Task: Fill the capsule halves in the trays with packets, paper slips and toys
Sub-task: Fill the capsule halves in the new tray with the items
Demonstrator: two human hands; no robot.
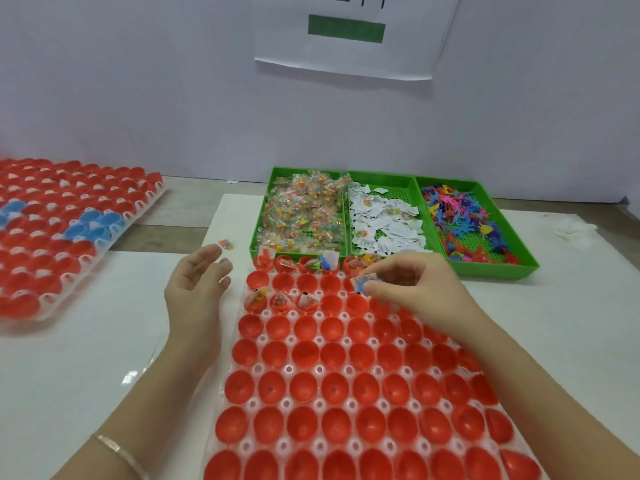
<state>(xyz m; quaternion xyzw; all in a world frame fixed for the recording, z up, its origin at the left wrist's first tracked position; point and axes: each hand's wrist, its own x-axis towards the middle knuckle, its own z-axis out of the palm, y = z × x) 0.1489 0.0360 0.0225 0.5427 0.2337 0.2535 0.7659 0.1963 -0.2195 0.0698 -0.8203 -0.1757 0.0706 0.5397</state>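
- Head view: a paper slip (362, 280) and blue toy (359, 289), pinched together in the right hand's (412, 289) fingertips, hang just above the tray's (286, 373) far rows.
- Their long axis seems to run across the tray, toy tip leftward.
- Best lowered straight into the empty cup (356, 304) beneath before release.
- The left hand (197, 282) hovers beyond the tray's left edge, fingers apart, empty.

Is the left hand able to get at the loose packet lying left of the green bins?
Probably yes. The left hand is open and empty, its fingertips close to the loose packet, which lies alone on the white sheet; nothing stands between them.
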